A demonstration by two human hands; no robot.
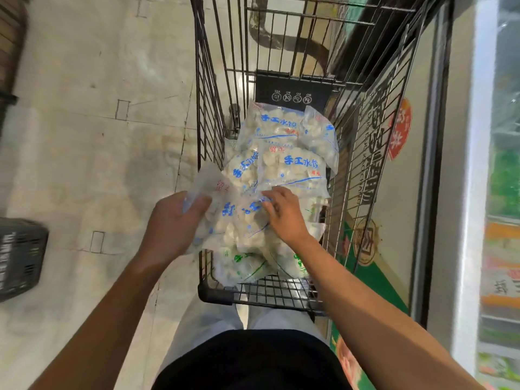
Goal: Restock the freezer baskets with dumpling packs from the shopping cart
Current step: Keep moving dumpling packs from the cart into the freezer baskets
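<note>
Head view: the left hand (171,220) is closed in a grip on the edge of a clear dumpling pack (236,220), thumb on top of the plastic. The right hand (284,212) is laid on the same pack with fingers (267,197) spread and bent, pressing on the film; whether it is clamped on it cannot be told. The pack is held over the near end of a wire shopping cart (213,136), above further dumpling packs (284,142) piled in the cart bed. A pale, worn tiled floor (84,122) is seen to the left, with a dark plastic crate (19,257) on it. A freezer cabinet (439,164) with a glass door is seen just right of the cart.
</note>
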